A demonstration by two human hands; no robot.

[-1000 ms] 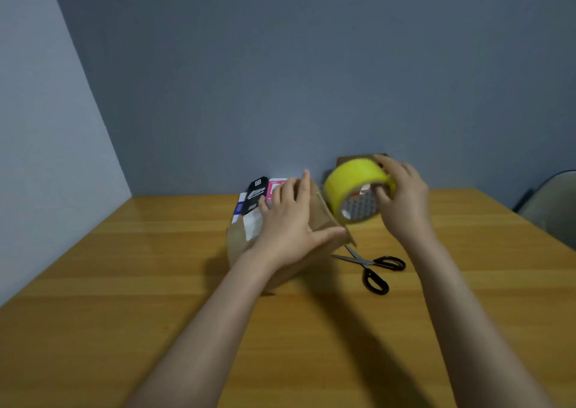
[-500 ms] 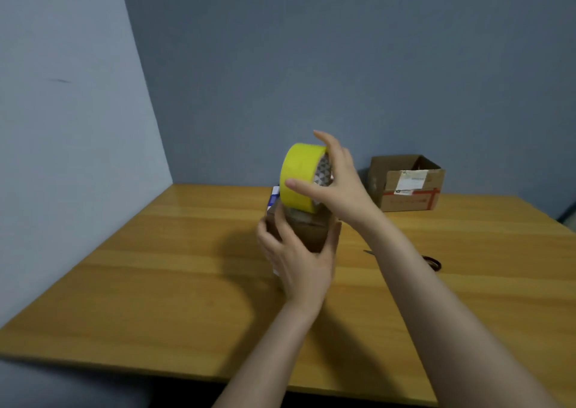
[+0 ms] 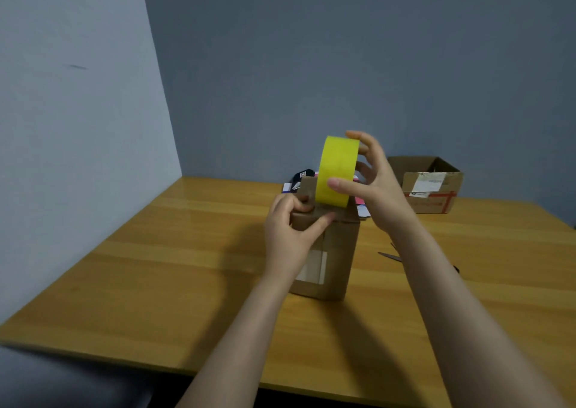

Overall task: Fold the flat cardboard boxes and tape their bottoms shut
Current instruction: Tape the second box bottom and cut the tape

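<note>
Centrally: left hand grips box, right hand grips tape.

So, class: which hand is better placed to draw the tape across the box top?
Probably right: the right hand grips the yellow tape roll atop the box, while the left hand holds the box steady.

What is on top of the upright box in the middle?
A yellow tape roll, on edge, held by the right hand, and the left hand gripping the near top edge of the box. What lies beneath them is covered.
</note>
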